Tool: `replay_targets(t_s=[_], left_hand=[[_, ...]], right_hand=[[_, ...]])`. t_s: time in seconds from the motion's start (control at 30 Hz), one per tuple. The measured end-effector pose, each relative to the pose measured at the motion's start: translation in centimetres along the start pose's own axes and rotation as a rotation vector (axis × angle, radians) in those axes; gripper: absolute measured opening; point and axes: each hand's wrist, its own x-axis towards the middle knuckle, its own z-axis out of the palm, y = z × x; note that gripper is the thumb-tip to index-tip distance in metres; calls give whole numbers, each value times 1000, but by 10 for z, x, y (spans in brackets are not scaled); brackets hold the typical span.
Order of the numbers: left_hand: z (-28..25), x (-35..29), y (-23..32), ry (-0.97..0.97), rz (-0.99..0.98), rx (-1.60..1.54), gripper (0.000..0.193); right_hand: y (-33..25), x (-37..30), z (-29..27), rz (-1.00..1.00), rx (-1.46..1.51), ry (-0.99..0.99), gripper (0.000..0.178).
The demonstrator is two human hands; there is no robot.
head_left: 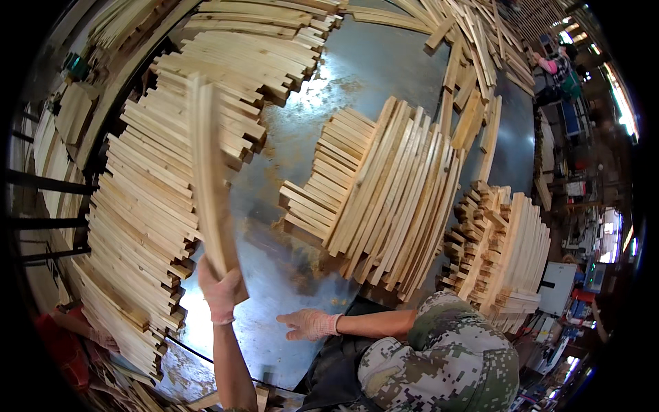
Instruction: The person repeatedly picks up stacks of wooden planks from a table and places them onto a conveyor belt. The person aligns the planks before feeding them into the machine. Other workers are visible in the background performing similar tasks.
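Observation:
My left hand [220, 291], in a pale glove, grips the lower end of a long wooden slat [210, 178]. The slat is raised at a slant, its far end blurred by motion; whether it is one piece or two pressed together I cannot tell. My right hand [307, 324], gloved too, hovers over or rests on the grey metal table [268, 254] with fingers stretched out and nothing in it. Left of the held slat lie long rows of slats [144, 185] side by side. Ahead of my right hand is a stack of slats [398, 199], one layer crossing another.
Another stack of wood pieces [508, 254] stands at the right. Loose slats [470, 82] lie jumbled at the far right of the table. A co-worker's gloved hand [103, 338] touches the rows at lower left. Another person [555, 69] is in the far right background.

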Motion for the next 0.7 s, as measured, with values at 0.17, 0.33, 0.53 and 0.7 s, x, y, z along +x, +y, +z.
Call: replay_targets(t_s=[0.17, 0.33, 0.53, 0.7], left_hand=[[115, 22, 51, -259, 392, 386, 66], [184, 23, 55, -623, 329, 801, 83], [146, 9, 6, -410, 218, 484, 85], [41, -6, -112, 214, -171, 56, 86]], right_hand=[[12, -8, 3, 4, 118, 52, 77], [15, -30, -4, -56, 147, 156, 72], [32, 3, -26, -189, -290, 210, 66], [-61, 29, -115, -144, -259, 534, 36]])
